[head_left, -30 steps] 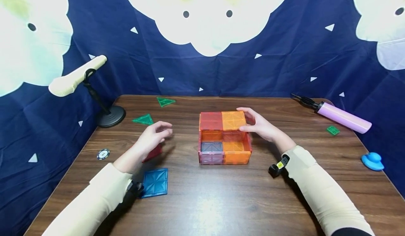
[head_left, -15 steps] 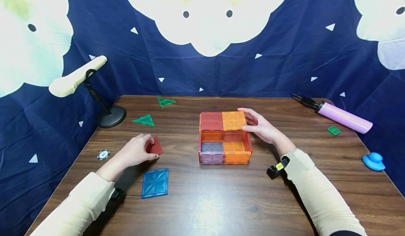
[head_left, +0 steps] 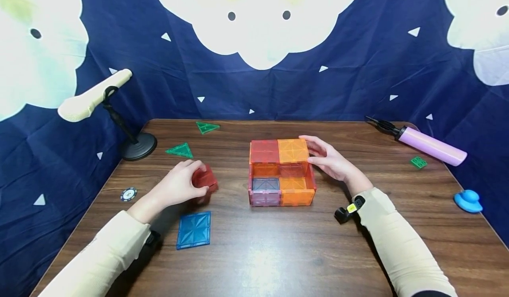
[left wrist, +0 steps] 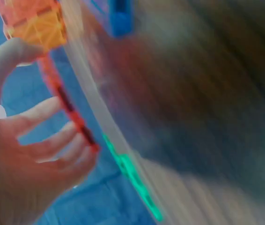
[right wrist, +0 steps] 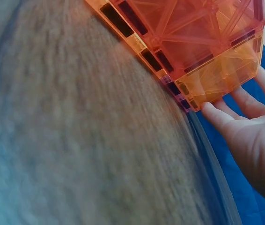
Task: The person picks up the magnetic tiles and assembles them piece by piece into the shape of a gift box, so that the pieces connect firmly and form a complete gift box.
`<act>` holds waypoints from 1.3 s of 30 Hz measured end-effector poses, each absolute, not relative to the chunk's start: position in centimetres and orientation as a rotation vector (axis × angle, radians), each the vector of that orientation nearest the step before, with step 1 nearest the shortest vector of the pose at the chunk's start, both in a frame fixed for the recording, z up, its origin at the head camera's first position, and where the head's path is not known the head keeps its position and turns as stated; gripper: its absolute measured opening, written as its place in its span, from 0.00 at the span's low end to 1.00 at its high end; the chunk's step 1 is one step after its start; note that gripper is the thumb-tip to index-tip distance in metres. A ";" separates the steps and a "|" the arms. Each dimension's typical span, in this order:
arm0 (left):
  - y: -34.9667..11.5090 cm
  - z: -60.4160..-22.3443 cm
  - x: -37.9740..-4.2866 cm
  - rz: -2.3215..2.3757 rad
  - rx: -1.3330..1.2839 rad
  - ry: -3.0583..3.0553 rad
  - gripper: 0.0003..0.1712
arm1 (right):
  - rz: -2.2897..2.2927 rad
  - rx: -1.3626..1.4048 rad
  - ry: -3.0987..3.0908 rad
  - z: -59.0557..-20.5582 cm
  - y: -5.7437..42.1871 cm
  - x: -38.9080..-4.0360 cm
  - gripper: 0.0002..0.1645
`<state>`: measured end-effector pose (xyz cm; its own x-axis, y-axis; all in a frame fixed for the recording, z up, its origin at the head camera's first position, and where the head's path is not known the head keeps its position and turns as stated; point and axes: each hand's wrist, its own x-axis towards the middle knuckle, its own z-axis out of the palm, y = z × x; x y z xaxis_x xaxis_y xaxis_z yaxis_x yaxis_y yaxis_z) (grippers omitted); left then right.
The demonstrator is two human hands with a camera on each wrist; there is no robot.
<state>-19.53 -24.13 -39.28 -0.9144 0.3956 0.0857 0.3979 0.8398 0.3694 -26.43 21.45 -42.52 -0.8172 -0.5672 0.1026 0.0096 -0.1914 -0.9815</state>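
My left hand [head_left: 175, 185] pinches a red magnetic tile [head_left: 208, 176] between thumb and fingers, tilted above the tabletop; the left wrist view shows the red tile [left wrist: 71, 110] edge-on. At the centre stands a box of translucent magnetic tiles [head_left: 265, 198] in orange, red and purple, its front half uncovered. A red tile [head_left: 265, 151] and an orange tile [head_left: 293, 150] cover the back half. My right hand [head_left: 333, 162] holds the right side of the box, thumb at the front edge of the orange cover tile and fingers behind, as the right wrist view [right wrist: 254, 124] shows too.
A large blue tile [head_left: 194, 230] lies below my left hand. Beyond it are two green triangle tiles [head_left: 180, 150] and a poker chip [head_left: 128, 194]. A black stand [head_left: 138, 146] is at the back left. At right lie a pink pump [head_left: 433, 145], a green brick [head_left: 418, 162] and a blue hat-shaped toy [head_left: 468, 201].
My left hand has come down to the red tile, pinched it and lifted it slightly toward the right. My right hand has stayed at the box.
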 end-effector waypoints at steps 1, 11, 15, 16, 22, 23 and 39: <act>-23.6 -39.1 -19.5 -0.631 -0.668 -2.972 0.28 | -2.066 -0.643 1.696 -42.5 21.4 -26.4 0.42; -17.6 -37.5 -19.1 -0.734 -1.108 -2.609 0.30 | -2.070 -0.650 1.700 -42.5 21.4 -26.4 0.42; -15.0 -37.3 -19.1 -0.751 -1.217 -2.544 0.29 | -2.082 -0.647 1.691 -42.5 21.4 -26.4 0.42; -14.5 -37.3 -19.2 -0.753 -1.237 -2.536 0.29 | -2.084 -0.646 1.690 -42.5 21.4 -26.4 0.42; -11.8 -37.5 -19.6 -0.740 -1.323 -2.508 0.29 | -2.087 -0.631 1.690 -42.6 21.4 -26.5 0.42; -11.5 -37.6 -19.7 -0.736 -1.332 -2.502 0.29 | -2.088 -0.628 1.690 -42.6 21.4 -26.5 0.42; -12.5 -37.8 -19.3 -0.806 -1.300 -2.530 0.23 | -2.094 -0.619 1.686 -42.7 21.4 -26.6 0.42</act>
<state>-19.28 -12.47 -37.76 -0.5995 0.6960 0.3953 0.7964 0.4692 0.3816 -26.62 21.42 -42.68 -0.8305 -0.5480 0.1001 0.0191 -0.2076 -0.9780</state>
